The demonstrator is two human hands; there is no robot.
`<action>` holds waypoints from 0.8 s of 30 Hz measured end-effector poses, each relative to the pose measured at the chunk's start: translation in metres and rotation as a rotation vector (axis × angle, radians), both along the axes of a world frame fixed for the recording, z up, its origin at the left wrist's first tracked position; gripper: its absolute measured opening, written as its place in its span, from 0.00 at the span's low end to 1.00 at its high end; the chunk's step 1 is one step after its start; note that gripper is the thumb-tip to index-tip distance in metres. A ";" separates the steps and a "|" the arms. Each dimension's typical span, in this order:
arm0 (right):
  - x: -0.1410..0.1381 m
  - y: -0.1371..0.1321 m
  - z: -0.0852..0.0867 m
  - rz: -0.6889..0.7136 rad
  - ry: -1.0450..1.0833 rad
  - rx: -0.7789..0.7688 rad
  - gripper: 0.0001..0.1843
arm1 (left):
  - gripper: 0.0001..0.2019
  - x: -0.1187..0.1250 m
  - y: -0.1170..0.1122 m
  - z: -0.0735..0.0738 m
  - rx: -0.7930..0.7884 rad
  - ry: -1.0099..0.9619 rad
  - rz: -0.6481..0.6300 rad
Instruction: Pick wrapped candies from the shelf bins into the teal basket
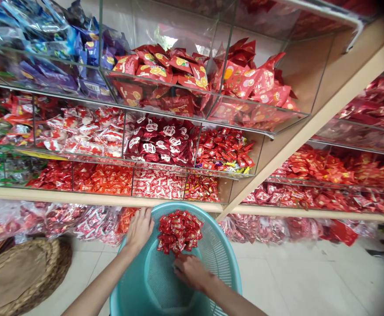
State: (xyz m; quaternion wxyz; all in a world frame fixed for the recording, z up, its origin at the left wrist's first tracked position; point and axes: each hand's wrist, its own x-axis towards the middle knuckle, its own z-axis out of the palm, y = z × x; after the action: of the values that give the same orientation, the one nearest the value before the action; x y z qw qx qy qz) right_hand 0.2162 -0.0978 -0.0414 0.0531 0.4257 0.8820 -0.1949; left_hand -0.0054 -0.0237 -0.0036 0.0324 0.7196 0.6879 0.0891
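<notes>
A teal plastic basket (236,274) with perforated walls is below me. At its far left rim is my left hand (141,229), its fingers closed over the edge. Inside the basket is a heaped pile of small red-wrapped candies (181,231), bunched against the far wall. My right hand (191,270) reaches in at the near edge of that pile with its fingers curled. What those fingers hold is hidden. Part of the basket's mesh bottom (165,281) shows around and below the right hand.
Shelves with clear-walled bins of wrapped sweets, including maroon packets (160,138) and orange-red ones (111,179), rise ahead. A slanting wooden divider (293,136) stands at right. Bagged candies (264,229) line the floor beneath. A woven basket (55,272) is at lower left.
</notes>
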 end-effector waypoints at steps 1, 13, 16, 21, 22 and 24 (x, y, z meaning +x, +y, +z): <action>0.000 -0.003 -0.001 -0.004 -0.022 -0.028 0.10 | 0.21 0.000 0.000 0.000 0.003 -0.003 -0.002; -0.028 0.010 -0.014 -0.419 -0.177 0.035 0.21 | 0.21 0.000 0.000 0.000 0.024 -0.011 -0.005; -0.034 0.013 -0.019 -0.420 -0.221 0.056 0.17 | 0.21 0.000 0.000 -0.001 0.023 -0.012 -0.004; -0.038 0.012 -0.025 -0.402 -0.203 0.095 0.16 | 0.21 -0.001 -0.001 -0.003 0.041 0.004 -0.013; -0.038 0.010 -0.025 -0.394 -0.197 0.097 0.16 | 0.21 -0.001 -0.001 -0.003 0.046 0.005 -0.015; -0.037 0.008 -0.023 -0.389 -0.196 0.084 0.17 | 0.21 -0.001 0.000 -0.003 0.047 0.002 -0.015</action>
State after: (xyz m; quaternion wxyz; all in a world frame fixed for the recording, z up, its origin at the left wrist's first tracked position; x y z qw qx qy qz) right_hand 0.1790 -0.0898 -0.0647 0.0823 0.6066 0.7812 -0.1222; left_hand -0.0067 -0.0242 -0.0068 0.0157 0.7255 0.6801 0.1043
